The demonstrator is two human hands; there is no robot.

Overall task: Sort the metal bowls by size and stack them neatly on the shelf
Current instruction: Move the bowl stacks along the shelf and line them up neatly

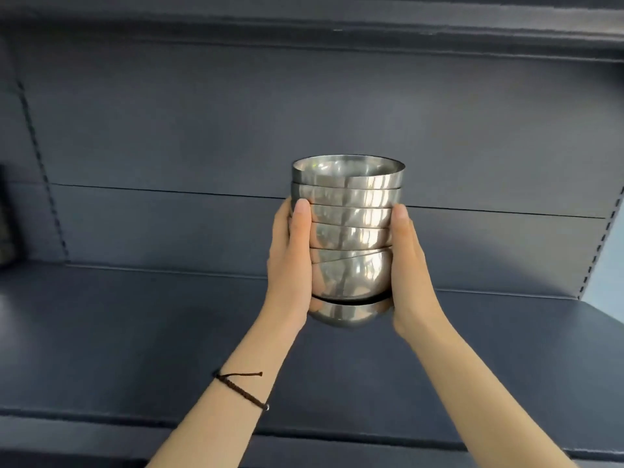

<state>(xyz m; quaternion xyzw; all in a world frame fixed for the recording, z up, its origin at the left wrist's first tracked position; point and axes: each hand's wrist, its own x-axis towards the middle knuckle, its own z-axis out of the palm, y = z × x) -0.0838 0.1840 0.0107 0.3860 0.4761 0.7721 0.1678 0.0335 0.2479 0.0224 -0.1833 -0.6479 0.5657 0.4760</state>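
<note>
A stack of several shiny metal bowls (349,228) is held up in mid-air above the dark shelf board (135,332). My left hand (292,261) grips the stack's left side, thumb up along the bowls. My right hand (410,265) grips the right side the same way. The bowls nest one inside another, and the lowest bowl (341,314) sits a little apart below the others, with a dark gap above its rim. The fingers behind the stack are hidden.
The dark grey back panel (304,113) rises behind the shelf, with slotted uprights at left (40,157) and right (604,238). Another shelf (337,25) runs overhead. A dark object (5,217) shows at the far left edge.
</note>
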